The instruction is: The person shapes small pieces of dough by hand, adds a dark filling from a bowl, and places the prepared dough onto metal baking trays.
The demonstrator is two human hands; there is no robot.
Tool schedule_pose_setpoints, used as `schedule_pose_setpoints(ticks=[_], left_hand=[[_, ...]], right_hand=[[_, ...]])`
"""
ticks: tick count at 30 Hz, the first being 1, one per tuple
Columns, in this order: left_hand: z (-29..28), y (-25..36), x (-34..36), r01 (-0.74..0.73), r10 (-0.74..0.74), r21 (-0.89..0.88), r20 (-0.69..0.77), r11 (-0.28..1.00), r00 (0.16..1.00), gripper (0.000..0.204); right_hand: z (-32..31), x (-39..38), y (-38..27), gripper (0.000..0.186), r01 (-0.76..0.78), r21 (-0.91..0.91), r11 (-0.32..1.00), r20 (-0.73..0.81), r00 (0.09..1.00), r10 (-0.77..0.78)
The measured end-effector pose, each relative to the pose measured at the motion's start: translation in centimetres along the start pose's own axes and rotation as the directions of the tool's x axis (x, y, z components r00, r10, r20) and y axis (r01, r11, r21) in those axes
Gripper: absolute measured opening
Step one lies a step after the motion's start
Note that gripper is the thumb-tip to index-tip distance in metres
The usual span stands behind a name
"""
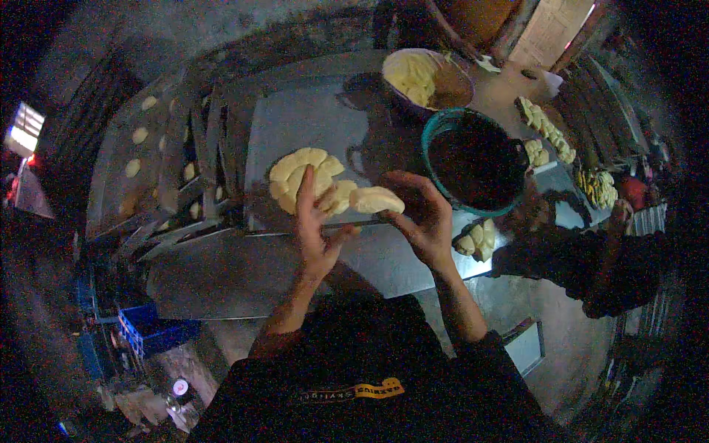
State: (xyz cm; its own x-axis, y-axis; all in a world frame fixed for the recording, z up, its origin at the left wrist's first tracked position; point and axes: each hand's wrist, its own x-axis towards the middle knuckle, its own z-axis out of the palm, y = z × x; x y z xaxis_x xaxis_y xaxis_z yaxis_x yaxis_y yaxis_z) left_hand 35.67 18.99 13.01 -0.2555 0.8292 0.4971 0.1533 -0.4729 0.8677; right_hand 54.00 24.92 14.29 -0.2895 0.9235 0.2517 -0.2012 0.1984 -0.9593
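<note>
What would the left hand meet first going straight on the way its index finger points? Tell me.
Likely the round dough cluster, which extends just past the index fingertip of the left hand; whether they touch now is unclear.

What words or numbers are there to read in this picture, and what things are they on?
Dark shirt: small printed letters, upside down here, partly on a yellow-orange patch; I won't copy them out.
Round white thing, lower left: a reddish mark, too small to read.
Pale board, top right: too blurred to tell any writing.
Dough piece: no lettering that I can see.
</note>
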Motion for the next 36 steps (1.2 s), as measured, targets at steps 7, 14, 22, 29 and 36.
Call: schedule_pose_setpoints(ticks=[7, 14, 22, 29, 36], left_hand=[[4.4, 3.5, -0.2, -0.605, 0.362, 0.475, 0.508, 0.639, 0.782, 0.044], [9.9, -0.7, -4.1, -0.606, 0.575, 0.020, 0.292, 0.796, 0.765, 0.078], [12.7, -1.4, -5.6, 0.149, -0.111, -0.268, 0.151, 0.952, 0.982, 0.139], [8.1, -2.4, -6.8, 0.346, -0.354, -0.275, 0.023, 0.897, 0.935, 0.157], [3.0, -3.2, -8.8, 0.372, -0.415, -0.329, -0.067, 0.868, 0.907, 0.150]], right_hand=[[-3.6, -6.7, 4.8, 0.023, -0.416, 0.479, 0.773, 0.295, 0.906, 0.304], [-6.7, -6.2, -2.1, 0.017, -0.390, 0.318, 0.864, 0.702, 0.709, 0.061], [-11.5, -2.4, 1.0, 0.042, -0.388, 0.132, 0.912, 0.506, 0.818, 0.274], [-20.0, 8.3, 5.5, 0.054, 0.187, -0.954, 0.236, 0.283, 0.825, 0.489], [-25.3, 9.6, 15.9, 0.057, 0.293, -0.930, 0.221, 0.367, 0.728, 0.579]])
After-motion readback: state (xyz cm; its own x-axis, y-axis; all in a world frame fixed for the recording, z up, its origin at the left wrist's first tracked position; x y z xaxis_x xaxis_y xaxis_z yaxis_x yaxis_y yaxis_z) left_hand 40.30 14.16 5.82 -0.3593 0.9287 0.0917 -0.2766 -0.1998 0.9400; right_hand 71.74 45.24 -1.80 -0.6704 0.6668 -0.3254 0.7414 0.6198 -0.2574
